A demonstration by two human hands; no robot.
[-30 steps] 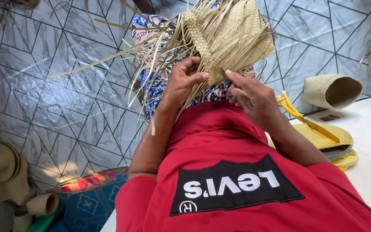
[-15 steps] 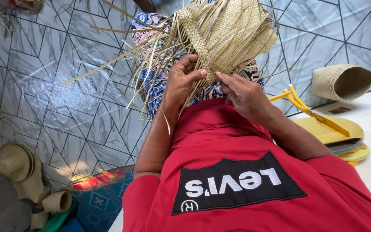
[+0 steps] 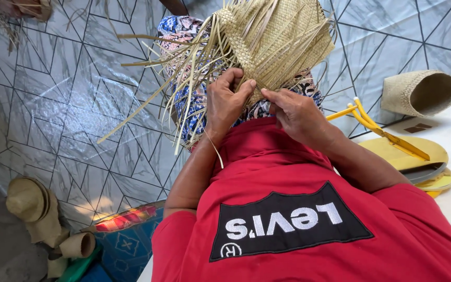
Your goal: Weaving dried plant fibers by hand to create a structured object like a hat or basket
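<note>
A half-woven straw piece (image 3: 277, 39) rests on my lap over a patterned blue and pink skirt (image 3: 186, 62), with many loose straw strips (image 3: 184, 73) fanning out to the left. My left hand (image 3: 226, 102) grips the woven edge, thumb pressed over the strips. My right hand (image 3: 296, 115) pinches strips at the same lower edge, just right of the left hand. The fingertips of both hands almost meet. A red shirt (image 3: 298, 209) fills the lower view.
A finished woven straw basket (image 3: 421, 93) lies on its side at right, by yellow sandals (image 3: 405, 154) on a white ledge. Several rolled straw pieces (image 3: 43, 219) lie at lower left. The tiled floor (image 3: 53, 115) has a geometric line pattern.
The view has shifted slightly. Both hands stay at the lower woven edge, and the loose strips have swung a little to the left.
</note>
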